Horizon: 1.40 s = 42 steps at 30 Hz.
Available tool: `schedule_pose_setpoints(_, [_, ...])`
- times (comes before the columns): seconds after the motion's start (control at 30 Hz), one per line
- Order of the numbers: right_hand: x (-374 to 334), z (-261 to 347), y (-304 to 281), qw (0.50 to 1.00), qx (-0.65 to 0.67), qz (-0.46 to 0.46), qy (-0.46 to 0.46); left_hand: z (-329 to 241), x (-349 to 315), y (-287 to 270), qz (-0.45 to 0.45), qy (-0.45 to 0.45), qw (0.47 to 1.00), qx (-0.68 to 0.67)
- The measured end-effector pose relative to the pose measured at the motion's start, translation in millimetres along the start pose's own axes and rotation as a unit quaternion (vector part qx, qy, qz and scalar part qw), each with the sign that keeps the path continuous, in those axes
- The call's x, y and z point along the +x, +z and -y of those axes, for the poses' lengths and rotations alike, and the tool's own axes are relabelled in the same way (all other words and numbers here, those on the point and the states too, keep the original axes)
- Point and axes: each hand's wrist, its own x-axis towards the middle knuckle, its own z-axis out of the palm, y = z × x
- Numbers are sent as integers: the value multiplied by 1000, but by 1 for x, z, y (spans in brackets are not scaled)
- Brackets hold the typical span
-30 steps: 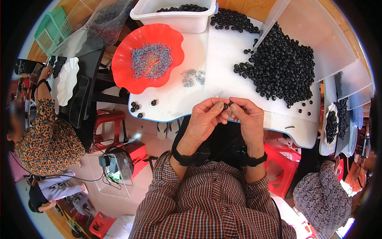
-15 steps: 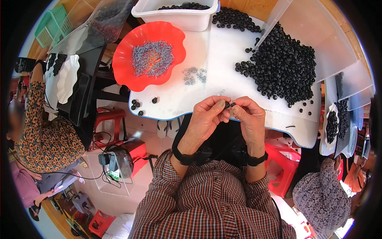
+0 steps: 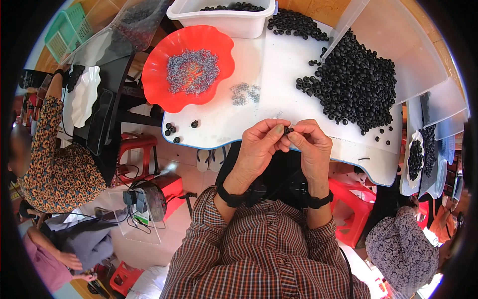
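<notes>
Both my hands pinch one small black ring at the table's near edge.

From the left I see a red dish [image 3: 164, 94] of grey bits, then my left hand [image 3: 260, 144] and right hand [image 3: 311, 147] meeting fingertip to fingertip, clamped together on the black ring [image 3: 289, 131] above the white table [image 3: 219, 127]. Right of them lies the heap of black rings [image 3: 356, 82].
</notes>
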Motion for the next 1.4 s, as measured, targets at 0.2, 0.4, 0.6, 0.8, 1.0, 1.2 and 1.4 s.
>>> schedule_pose_setpoints(0.2, [0, 0, 0, 1000, -10, 4, -18, 0, -1, 2, -8, 9, 1000, 13])
schedule_pose_setpoints(0.4, [0, 3, 2, 998, -56, 4, -32, 0, -1, 5, -31, 31, 997, 56])
schedule_pose_setpoints(0.6, [-1, 2, 2, 992, -111, 6, -58, -5, -4, 7, -40, 57, 989, 129])
schedule_pose_setpoints(0.8, [-1, 8, 4, 984, -154, 4, -85, -15, -8, 15, -52, 68, 984, 154])
schedule_pose_setpoints(1.0, [-1, 13, 7, 977, -188, 11, -103, -14, -9, 12, -39, 65, 985, 156])
schedule_pose_setpoints(1.2, [-2, 14, 3, 963, -240, 20, -125, -12, -9, 9, -37, 40, 987, 150])
schedule_pose_setpoints(1.4, [-2, 17, 0, 952, -271, 31, -140, -13, -10, 12, -45, 30, 981, 184])
